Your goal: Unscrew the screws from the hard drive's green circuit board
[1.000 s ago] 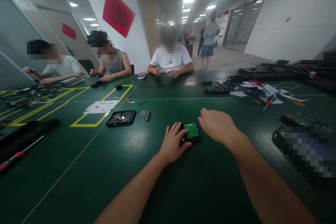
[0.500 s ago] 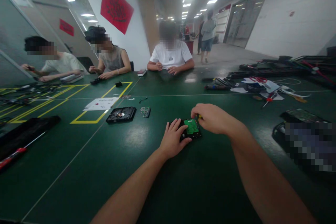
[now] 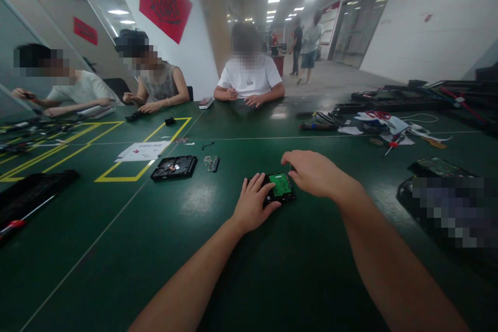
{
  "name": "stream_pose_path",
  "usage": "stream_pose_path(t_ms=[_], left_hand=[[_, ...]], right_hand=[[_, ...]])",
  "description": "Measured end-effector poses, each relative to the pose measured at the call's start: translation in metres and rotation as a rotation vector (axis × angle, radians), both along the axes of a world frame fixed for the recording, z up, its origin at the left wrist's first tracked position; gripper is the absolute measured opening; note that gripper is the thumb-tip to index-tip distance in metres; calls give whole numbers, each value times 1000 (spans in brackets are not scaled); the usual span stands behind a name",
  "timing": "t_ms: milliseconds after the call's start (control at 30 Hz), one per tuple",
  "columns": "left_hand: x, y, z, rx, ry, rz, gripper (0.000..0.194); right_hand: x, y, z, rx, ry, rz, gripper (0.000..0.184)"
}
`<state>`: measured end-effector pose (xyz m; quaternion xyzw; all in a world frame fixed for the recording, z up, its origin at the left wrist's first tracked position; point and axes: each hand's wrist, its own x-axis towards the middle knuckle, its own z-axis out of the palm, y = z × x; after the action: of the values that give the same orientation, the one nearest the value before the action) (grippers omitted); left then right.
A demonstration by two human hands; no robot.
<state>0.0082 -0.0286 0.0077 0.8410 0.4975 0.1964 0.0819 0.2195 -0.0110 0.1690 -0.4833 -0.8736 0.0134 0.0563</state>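
Note:
A black hard drive [image 3: 288,198] lies flat on the green table, its green circuit board [image 3: 280,185] facing up. Over its left side rests my left hand [image 3: 253,201], fingers spread across it and thumb along the near edge, holding it in place. My right hand [image 3: 310,172] is closed in a pinch just above the drive's far right corner. The small yellow-handled tool in its fingers is almost wholly hidden now. To the left sit an open black casing [image 3: 175,167] and a small loose circuit board [image 3: 211,163].
A red-handled screwdriver [image 3: 13,225] lies by a long black tray [image 3: 42,189] at left. Paper [image 3: 142,151] sits inside yellow tape. Cables and tools [image 3: 330,121] are at back right, a dark device [image 3: 447,166] at right. Several people sit opposite.
The view has shifted slightly, moving most things a little left and up. My left hand stays on the drive. At my right hand, the yellow tool part has gone out of sight behind the fingers.

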Motion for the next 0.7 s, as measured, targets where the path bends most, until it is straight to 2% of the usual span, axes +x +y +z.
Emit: stream_pose_path(t_ms=[67,133,300,367,433,533,600,700], left_hand=[[0,-1,1,-1,0,-1,58],[-1,-1,2,-2,-2,-4,58],[-1,-1,0,7,-13,-6,58],[0,-1,-2,9,-18,-2,60],[0,0,-3,9,-23,2,64],[0,0,-4,13,-20,1,67],[0,0,-4,19,-8,-5,65],[-1,0,-3,19,11,-13,62]], right_hand=[[2,1,2,-73,50,99,30],[1,1,2,-116,62,101,25],[-9,-3,-1,20,-21,-158,41],[-8,-2,-2,22,-6,-129,36],[-4,-1,-3,-13,43,-40,29],[2,-1,-3,-60,107,57,33],[4,-2,-4,-82,121,56,36],[3,-3,-5,-45,102,-45,32]])
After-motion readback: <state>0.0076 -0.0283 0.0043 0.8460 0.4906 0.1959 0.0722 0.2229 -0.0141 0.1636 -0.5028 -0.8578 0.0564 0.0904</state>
